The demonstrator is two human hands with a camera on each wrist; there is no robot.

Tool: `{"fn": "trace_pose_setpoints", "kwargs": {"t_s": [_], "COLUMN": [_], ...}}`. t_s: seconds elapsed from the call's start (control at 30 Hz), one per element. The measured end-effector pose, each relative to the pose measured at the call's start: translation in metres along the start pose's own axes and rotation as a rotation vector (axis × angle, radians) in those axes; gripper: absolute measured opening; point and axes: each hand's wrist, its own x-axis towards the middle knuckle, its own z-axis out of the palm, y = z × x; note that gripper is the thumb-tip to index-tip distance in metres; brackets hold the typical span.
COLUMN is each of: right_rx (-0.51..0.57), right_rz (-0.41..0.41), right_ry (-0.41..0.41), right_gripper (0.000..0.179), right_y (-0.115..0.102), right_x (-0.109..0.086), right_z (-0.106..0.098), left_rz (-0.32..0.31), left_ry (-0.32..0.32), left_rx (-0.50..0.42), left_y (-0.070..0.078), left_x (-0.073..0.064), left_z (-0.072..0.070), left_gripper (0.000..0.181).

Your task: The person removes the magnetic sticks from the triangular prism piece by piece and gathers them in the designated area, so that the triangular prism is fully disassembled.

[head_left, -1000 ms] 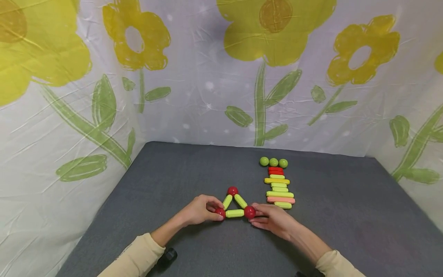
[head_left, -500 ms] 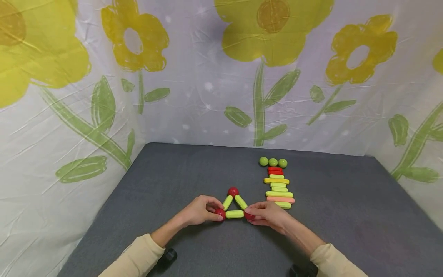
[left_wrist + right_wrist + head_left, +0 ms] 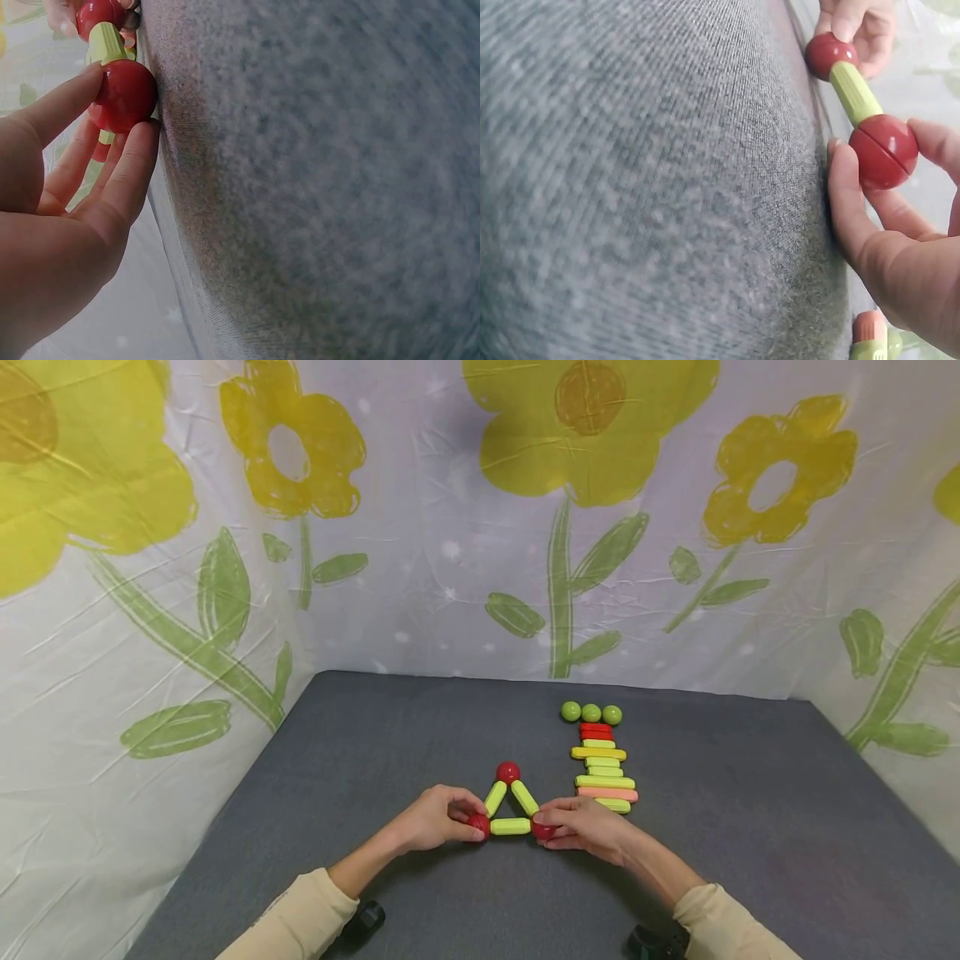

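Observation:
A triangle made of red balls joined by yellow-green rods lies in front of me in the head view. My left hand [image 3: 442, 817] pinches its left red ball [image 3: 126, 97] between thumb and fingers. At the other near corner, my right hand [image 3: 588, 828] holds the right red ball [image 3: 885, 152], which shows a seam across it. One yellow-green rod [image 3: 511, 827] spans the two held balls. Two more rods, the left one [image 3: 496, 798] and the right one [image 3: 524, 797], slant up to the far red ball [image 3: 507, 772], which no hand touches.
Right of the triangle, a column of loose rods runs away from me, with a pink rod [image 3: 607, 794], a long yellow rod [image 3: 597, 753] and red rods [image 3: 596, 732]. Several green balls [image 3: 591, 713] line up beyond. A flowered cloth [image 3: 420, 568] walls the grey table [image 3: 360, 735].
My right hand has shifted from the right ball's outer side to grip over it, its thumb now across the ball. The left hand keeps its hold; the triangle has barely moved.

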Motion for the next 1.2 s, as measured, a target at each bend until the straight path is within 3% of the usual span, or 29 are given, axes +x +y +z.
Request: {"fn": "trace_pose_setpoints", "kwargs": {"t_s": [0.23,0.57,0.73,0.93,1.2], "right_rx": [-0.016,-0.056,0.074,0.231,0.312], "right_rz": [-0.025,-0.026,0.022,0.029,0.006], "right_ry": [-0.013,-0.103,-0.16,-0.152,-0.204], "right_gripper": [0.047,0.046,0.036,0.026,0.033], "right_y": [0.003,0.001,0.004,0.009,0.012], "right_x": [0.002,0.0,0.0,0.002,0.002], "right_z": [-0.002,-0.007,-0.006,-0.004,-0.004], "left_rz": [0.031,0.015,0.013,0.011,0.015], "left_ry": [0.007,-0.003,0.0,0.015,0.023], "left_rx": [-0.005,0.0,0.006,0.014,0.016], "left_y": [0.001,0.002,0.002,0.001,0.0], "left_x": [-0.001,-0.001,-0.001,0.0,0.0], "left_z": [0.001,0.0,0.0,0.001,0.001], "left_gripper": [0.025,0.025,0.025,0.025,0.025]}}
